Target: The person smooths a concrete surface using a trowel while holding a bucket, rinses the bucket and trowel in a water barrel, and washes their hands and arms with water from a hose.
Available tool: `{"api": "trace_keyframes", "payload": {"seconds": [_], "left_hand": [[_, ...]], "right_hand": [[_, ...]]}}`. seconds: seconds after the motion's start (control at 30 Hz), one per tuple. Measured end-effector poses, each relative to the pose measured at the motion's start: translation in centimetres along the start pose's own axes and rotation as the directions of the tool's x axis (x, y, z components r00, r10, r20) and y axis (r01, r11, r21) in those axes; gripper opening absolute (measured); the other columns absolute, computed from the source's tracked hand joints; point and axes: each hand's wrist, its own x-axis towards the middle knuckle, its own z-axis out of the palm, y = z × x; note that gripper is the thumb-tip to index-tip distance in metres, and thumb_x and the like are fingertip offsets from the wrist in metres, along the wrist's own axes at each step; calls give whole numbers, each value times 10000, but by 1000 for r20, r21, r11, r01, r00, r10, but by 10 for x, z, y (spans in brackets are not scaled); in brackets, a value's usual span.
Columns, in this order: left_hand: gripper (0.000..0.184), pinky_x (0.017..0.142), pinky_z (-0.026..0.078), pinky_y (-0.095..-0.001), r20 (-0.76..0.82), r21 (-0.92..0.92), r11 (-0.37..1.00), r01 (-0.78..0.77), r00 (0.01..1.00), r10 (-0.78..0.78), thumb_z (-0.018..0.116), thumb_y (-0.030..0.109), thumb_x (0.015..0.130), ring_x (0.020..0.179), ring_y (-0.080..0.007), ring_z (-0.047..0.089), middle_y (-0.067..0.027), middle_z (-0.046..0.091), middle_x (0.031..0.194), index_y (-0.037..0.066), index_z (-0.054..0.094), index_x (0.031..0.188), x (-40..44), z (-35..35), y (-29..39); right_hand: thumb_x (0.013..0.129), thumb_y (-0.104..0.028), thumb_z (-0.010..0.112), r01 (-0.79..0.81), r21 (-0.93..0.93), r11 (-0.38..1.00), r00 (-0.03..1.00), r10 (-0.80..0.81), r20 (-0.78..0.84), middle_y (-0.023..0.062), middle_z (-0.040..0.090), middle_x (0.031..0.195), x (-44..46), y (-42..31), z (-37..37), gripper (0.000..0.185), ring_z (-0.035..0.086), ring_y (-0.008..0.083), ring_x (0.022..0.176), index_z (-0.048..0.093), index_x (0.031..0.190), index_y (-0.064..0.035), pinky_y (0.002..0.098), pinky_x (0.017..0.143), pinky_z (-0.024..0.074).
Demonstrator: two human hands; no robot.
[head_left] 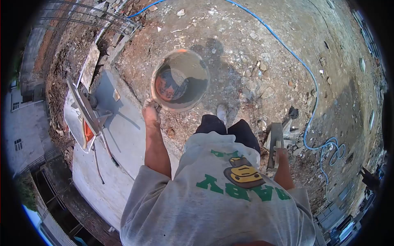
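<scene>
My left hand (152, 111) is closed on the near left rim of a round mortar bucket (193, 88). The bucket's inside is coated in grey-brown residue, with reddish patches low down and an orange spot on its far rim. Whether it touches the ground is hard to judge. Out to my right side, my right hand (280, 154) is wrapped round a plastering float (276, 134), a long grey rectangular tool. My palm and part of the tool's handle are hidden.
On the left, a wheelbarrow (77, 119) with something orange inside stands by a pale concrete slab (123, 143). A blue hose (283, 44) curves across the rubble-strewn dirt and coils at right. Metal rods (88, 16) stick out at upper left.
</scene>
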Motion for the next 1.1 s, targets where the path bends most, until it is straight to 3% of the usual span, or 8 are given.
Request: {"api": "trace_keyframes", "payload": {"seconds": [0.37, 0.43, 0.5, 0.6, 0.83, 0.9, 1.0, 1.1], "left_hand": [[95, 539, 475, -333, -291, 13, 989, 146, 947, -136, 502, 65, 789, 611, -215, 558, -79, 563, 737, 2, 566, 820, 136, 204, 46], [104, 512, 476, -362, -326, -116, 972, 206, 916, -233, 506, 81, 771, 561, -216, 551, -83, 540, 668, -10, 548, 745, 126, 237, 66], [105, 513, 479, -371, -329, -185, 965, 186, 913, -239, 501, 95, 759, 557, -211, 555, -80, 528, 646, 16, 523, 694, 157, 249, 86], [126, 476, 441, -332, -285, -288, 938, 196, 917, -279, 490, 132, 751, 539, -171, 537, -29, 504, 608, 96, 467, 633, 188, 262, 94], [58, 428, 313, -279, -483, -321, 926, 199, 807, -341, 539, 104, 745, 489, -115, 431, -8, 463, 591, 74, 527, 696, 326, 326, 114], [59, 445, 348, -294, -505, -260, 951, 165, 817, -279, 572, 90, 727, 511, -135, 462, -25, 497, 625, 38, 545, 737, 388, 363, 147], [147, 489, 416, -341, -538, -97, 976, 196, 815, -217, 612, 62, 705, 575, -180, 520, -64, 553, 707, -22, 557, 812, 444, 397, 204], [159, 502, 414, -342, -538, -21, 999, 41, 842, -46, 603, 35, 700, 592, -168, 515, -63, 549, 721, -36, 550, 832, 520, 437, 277]], "right_hand": [[765, -161, 637, -86, -419, 904, 985, 139, 98, 103, 596, 641, 70, -206, 19, 186, 580, 240, 469, 621, 867, -7, 401, 422, 508], [781, -184, 617, -139, -317, 938, 973, 190, 134, 104, 579, 635, 105, -247, 12, 174, 586, 254, 478, 606, 834, -18, 407, 426, 515], [772, -198, 615, -8, -220, 975, 987, 43, 154, 98, 567, 623, 123, -308, 3, 183, 575, 257, 465, 596, 824, -24, 401, 412, 506], [748, -206, 678, -35, -220, 975, 997, 50, 64, 104, 568, 623, 181, -398, -1, 283, 570, 255, 480, 588, 932, -11, 410, 438, 509], [766, -202, 638, 99, -260, 961, 992, -115, -48, 73, 535, 597, 205, -642, 75, 173, 531, 224, 445, 614, 821, -40, 386, 399, 466], [772, -203, 626, 173, -135, 976, 982, -181, -52, 68, 530, 592, 211, -702, 112, 169, 532, 217, 446, 612, 820, -41, 376, 393, 454], [769, -190, 582, 109, -204, 973, 994, -111, 2, 56, 528, 593, 172, -783, 158, 154, 528, 208, 453, 634, 836, -62, 348, 398, 454], [762, -192, 590, 131, -232, 964, 990, -113, 88, 54, 528, 602, 167, -845, 187, 148, 524, 204, 457, 642, 834, -74, 341, 407, 453]]}}
